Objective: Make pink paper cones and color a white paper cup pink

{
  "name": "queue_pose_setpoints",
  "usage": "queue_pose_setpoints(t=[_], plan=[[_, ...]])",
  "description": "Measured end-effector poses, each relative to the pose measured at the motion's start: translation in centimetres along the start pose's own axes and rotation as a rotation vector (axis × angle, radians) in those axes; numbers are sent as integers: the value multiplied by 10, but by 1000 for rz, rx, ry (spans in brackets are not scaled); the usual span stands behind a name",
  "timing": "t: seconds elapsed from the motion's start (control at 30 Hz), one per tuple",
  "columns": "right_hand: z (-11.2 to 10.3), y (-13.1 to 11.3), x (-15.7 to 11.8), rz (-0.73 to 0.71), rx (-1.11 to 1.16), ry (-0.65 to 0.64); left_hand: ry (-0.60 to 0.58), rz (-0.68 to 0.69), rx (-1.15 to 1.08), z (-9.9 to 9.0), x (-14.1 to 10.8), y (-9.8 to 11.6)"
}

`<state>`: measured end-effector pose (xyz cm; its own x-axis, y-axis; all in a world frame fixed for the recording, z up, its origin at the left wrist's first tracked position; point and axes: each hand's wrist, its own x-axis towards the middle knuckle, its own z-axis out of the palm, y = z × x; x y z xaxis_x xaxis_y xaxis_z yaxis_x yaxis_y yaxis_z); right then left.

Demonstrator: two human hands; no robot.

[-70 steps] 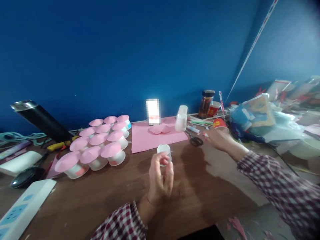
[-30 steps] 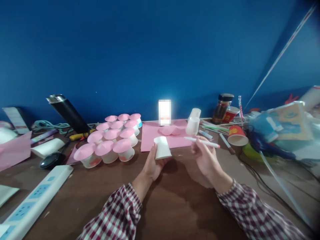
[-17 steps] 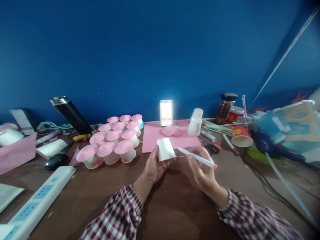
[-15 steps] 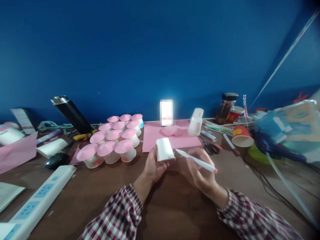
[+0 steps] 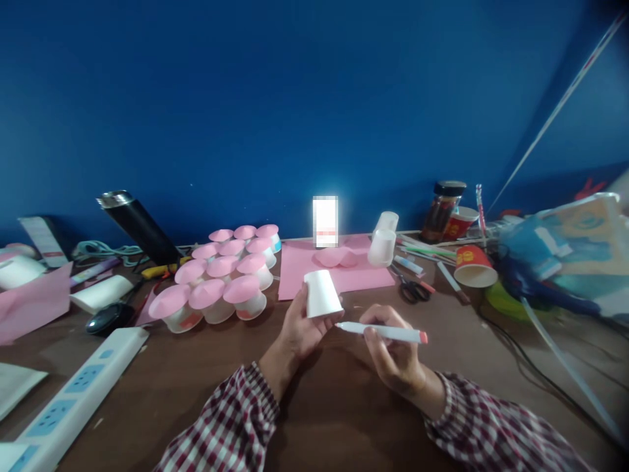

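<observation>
A white paper cup [image 5: 323,294] is held upside down, slightly tilted, in my left hand [image 5: 299,329], whose fingers wrap its side and underside. My right hand [image 5: 396,354] grips a white marker [image 5: 393,332] with a red end; its tip points left, close below the cup's rim. Behind the cup lies a pink paper sheet [image 5: 295,269] with pink cut pieces [image 5: 337,257] on it. Two white cups [image 5: 382,248] stand upside down at the sheet's right edge. To the left, several upturned cups bear pink paper cones [image 5: 207,293].
Black scissors [image 5: 413,290], loose markers [image 5: 453,282], a red cup [image 5: 474,267] and a dark jar [image 5: 443,211] are at right. At left are a power strip [image 5: 83,387], a computer mouse [image 5: 110,318] and a black flask [image 5: 142,229]. A blue wall rises behind.
The marker has swung to a flatter angle, and its tip has moved down and left toward the cup's rim. My left hand still holds the cup, slightly turned.
</observation>
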<state>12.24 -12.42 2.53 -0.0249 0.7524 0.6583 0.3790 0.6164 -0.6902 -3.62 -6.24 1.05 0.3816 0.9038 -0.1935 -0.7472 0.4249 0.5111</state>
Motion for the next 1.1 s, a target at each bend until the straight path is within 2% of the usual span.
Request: queue_pose_setpoints(t=[0.17,0.3,0.53,0.8,1.1], plan=[[-1,-2,3,-18,-38,-3,46,-27,35,-2,1,0],[-2,-5,5,-63,-56,-7,-35,-85,-3,-4,0,3],[-1,-2,2,-47,-51,20,-111,-134,-114,-4,-1,6],[-2,3,0,14,-44,9,-19,-68,-4,-2,-1,0],[2,9,-1,72,-53,61,87,-59,95,2,-1,-6]])
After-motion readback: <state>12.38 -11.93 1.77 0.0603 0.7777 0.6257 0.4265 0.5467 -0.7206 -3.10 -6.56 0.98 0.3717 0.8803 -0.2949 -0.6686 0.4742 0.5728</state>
